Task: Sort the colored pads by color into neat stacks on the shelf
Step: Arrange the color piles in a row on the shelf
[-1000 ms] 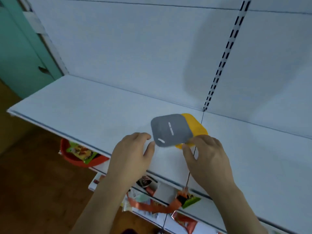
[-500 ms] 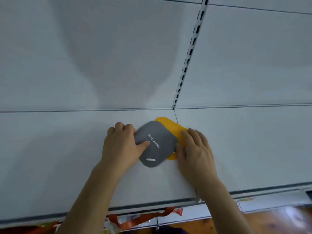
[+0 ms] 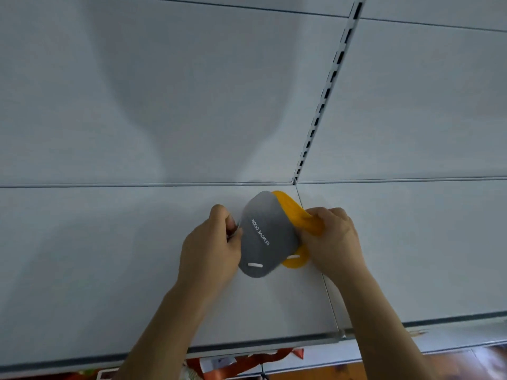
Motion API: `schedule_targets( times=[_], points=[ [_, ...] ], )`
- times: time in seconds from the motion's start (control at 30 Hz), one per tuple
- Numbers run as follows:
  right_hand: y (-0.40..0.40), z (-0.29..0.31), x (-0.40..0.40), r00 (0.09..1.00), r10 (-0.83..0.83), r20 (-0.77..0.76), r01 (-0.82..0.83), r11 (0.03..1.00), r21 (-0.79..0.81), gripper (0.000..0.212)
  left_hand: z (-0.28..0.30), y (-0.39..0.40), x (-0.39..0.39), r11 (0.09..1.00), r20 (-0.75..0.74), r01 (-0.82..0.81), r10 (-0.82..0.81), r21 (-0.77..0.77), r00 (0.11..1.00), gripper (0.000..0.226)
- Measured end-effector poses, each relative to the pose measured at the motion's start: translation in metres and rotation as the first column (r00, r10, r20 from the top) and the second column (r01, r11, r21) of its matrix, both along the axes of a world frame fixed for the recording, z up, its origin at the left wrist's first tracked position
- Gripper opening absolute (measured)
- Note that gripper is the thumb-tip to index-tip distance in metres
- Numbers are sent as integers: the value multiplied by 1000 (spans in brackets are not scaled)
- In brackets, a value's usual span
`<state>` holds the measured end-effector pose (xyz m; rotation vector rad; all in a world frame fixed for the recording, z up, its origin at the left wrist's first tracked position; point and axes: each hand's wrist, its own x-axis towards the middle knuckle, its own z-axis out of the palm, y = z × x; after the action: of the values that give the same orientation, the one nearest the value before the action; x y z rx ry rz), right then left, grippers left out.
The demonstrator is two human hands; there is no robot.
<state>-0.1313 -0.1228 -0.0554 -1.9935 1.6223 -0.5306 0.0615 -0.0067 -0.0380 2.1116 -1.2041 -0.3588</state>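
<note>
Hands meet over the white shelf (image 3: 115, 270), near the seam where two shelf boards join. The left hand (image 3: 211, 250) has its fingers curled round the left edge of the gray pad (image 3: 267, 237), thumb on the near side and fingertips tucked behind — a tight pinch on that rim. The gray pad is lifted and bowed upward in the middle; white lettering on its face reads REMOVE ODOR, and a small white slot mark shows near its lower end. The right hand (image 3: 333, 239) grips the yellow pad (image 3: 299, 218), fingers folded over its right side, so that the pad is bent up along that edge. The yellow pad lies partly under the gray one: its upper corner and right flank show above and to the right, and a rounded lower corner with its own white slot peeks out below the gray pad's right edge. The two pads touch and overlap. Behind them rises the white back panel (image 3: 192, 91) with a slotted upright strip (image 3: 322, 102). Below the shelf's front lip, bits of red and orange packaging (image 3: 241, 359) show, too blurred to identify.
</note>
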Motion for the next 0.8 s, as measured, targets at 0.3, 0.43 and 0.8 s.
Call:
schedule_targets(
  times=[0.3, 0.43, 0.8],
  points=[
    [6, -10, -7, 977, 53, 206, -12, 981, -196, 17, 2, 8, 34, 988, 37, -154, 153, 12, 987, 46],
    [24, 2, -5, 906, 82, 416, -4, 983, -186, 20, 1, 8, 31, 990, 4, -121, 121, 70, 993, 48],
    [37, -10, 1, 995, 46, 87, -23, 967, -255, 27, 0, 4, 35, 990, -300, -122, 136, 66, 944, 38]
  ],
)
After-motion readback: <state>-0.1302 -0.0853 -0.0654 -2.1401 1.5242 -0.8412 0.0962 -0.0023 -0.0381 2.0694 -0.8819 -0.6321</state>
